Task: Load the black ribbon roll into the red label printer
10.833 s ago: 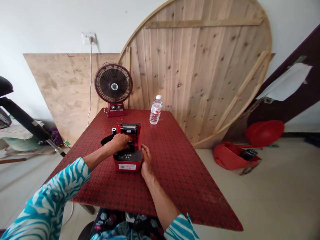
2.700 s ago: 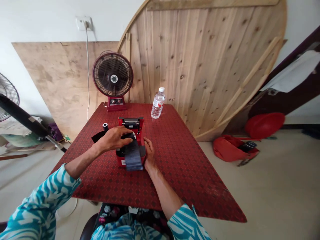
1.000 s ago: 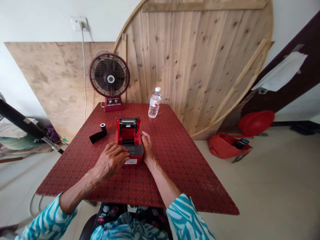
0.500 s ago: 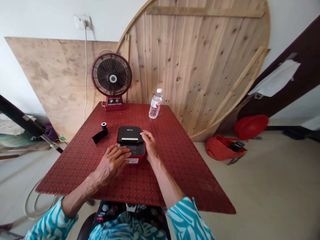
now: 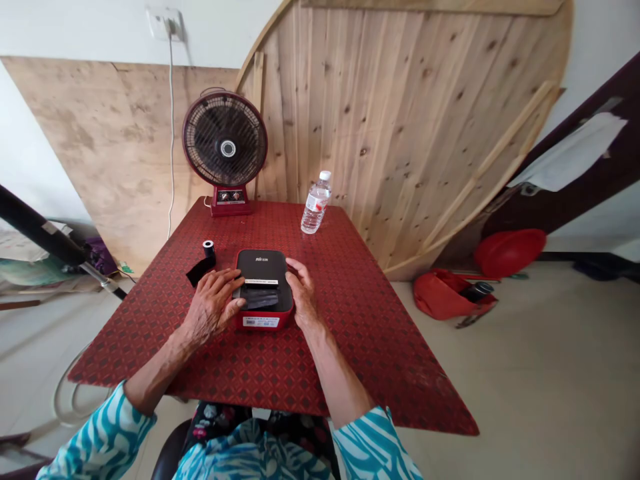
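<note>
A small red-and-black printer point(image 5: 263, 265) sits on the table in front of me, its black lid down. A dark strip point(image 5: 262, 297) sticks out of the slot below the lid and lies over the front panel. My left hand point(image 5: 214, 303) grips the printer's left side, fingers on the lid's edge and thumb by the front panel. Along the right side my right hand point(image 5: 303, 293) holds the casing, its fingertips near the lid's corner. To the left stands a small black roll point(image 5: 209, 249) with a white core, its loose end trailing over the table.
The red patterned table point(image 5: 360, 347) bears a clear water bottle point(image 5: 316, 203) and a dark red fan point(image 5: 227, 150) at the back. A round wooden panel point(image 5: 400, 133) leans against the wall. On the floor at right lie a red bag point(image 5: 435, 293) and a red basin point(image 5: 510, 253).
The printer's lid was up earlier, with my left hand putting a dark roll inside. My right hand has since swung the lid down, and my left hand has shifted to the printer's left side.
</note>
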Motion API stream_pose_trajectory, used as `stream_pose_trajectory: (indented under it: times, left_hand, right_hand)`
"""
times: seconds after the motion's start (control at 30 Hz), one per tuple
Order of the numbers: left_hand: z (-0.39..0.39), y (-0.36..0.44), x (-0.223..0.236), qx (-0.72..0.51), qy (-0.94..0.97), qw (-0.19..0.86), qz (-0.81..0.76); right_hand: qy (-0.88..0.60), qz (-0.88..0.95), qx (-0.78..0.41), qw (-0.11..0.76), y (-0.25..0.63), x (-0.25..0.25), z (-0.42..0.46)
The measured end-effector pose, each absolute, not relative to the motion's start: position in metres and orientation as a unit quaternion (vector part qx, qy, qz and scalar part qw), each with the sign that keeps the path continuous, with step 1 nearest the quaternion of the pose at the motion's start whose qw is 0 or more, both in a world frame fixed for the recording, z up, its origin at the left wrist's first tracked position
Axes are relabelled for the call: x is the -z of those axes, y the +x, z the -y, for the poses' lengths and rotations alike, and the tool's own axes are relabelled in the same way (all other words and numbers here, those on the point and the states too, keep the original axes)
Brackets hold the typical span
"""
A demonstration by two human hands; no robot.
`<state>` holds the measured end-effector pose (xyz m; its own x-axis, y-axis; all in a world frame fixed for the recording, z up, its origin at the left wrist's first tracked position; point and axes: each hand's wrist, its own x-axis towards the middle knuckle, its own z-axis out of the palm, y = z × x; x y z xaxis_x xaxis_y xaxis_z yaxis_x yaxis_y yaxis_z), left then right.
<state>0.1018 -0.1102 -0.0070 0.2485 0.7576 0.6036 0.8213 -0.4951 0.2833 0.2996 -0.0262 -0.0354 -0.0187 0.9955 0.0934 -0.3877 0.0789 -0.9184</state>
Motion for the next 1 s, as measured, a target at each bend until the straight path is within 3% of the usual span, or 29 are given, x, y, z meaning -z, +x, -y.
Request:
stream_pose_trajectory:
  times: [0.1,0.27,0.4,0.6,1.0]
  left_hand:
    - [0.113,0.103,0.009,0.399,-0.759,-0.055,0.512]
    - [0.108,0.11,0.017,0.542,-0.566,-0.317,0.534]
    - [0.096,0.113,0.024,0.569,-0.473,-0.456,0.494]
    - [0.09,0.11,0.02,0.553,-0.46,-0.513,0.469]
    - [0.088,0.114,0.024,0.574,-0.445,-0.524,0.445]
  right_hand:
    - [-0.364,0.426,-0.576,0.595,0.299,0.036,0.027]
    - [-0.391,0.392,-0.567,0.61,0.294,0.058,0.029]
    - [-0.389,0.375,-0.582,0.607,0.29,0.078,0.03]
    - [-0.388,0.351,-0.592,0.613,0.29,0.078,0.031]
    - [-0.389,0.351,-0.594,0.61,0.291,0.075,0.034]
